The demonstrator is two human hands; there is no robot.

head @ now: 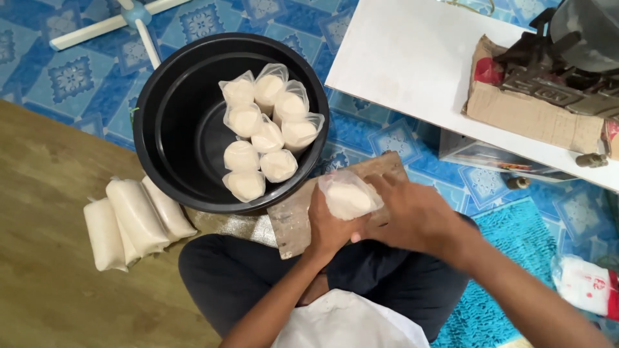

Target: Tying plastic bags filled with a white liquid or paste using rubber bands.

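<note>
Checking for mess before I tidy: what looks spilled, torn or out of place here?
Nothing spilled. Both hands hold one filled bag; other bags stand upright in the black tub. Only the torn cardboard box looks ragged.

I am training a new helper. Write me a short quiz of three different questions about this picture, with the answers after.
1. True or false: both hands hold one small clear bag of white stuff.
2. Where do the filled small bags stand? A) in the black tub B) on the white board C) on the teal mat
3. What lies on the wooden floor left of the tub?

Key
1. True: left hand and right hand grip the bag.
2. A: black tub, small bags.
3. Long filled bags.
</note>
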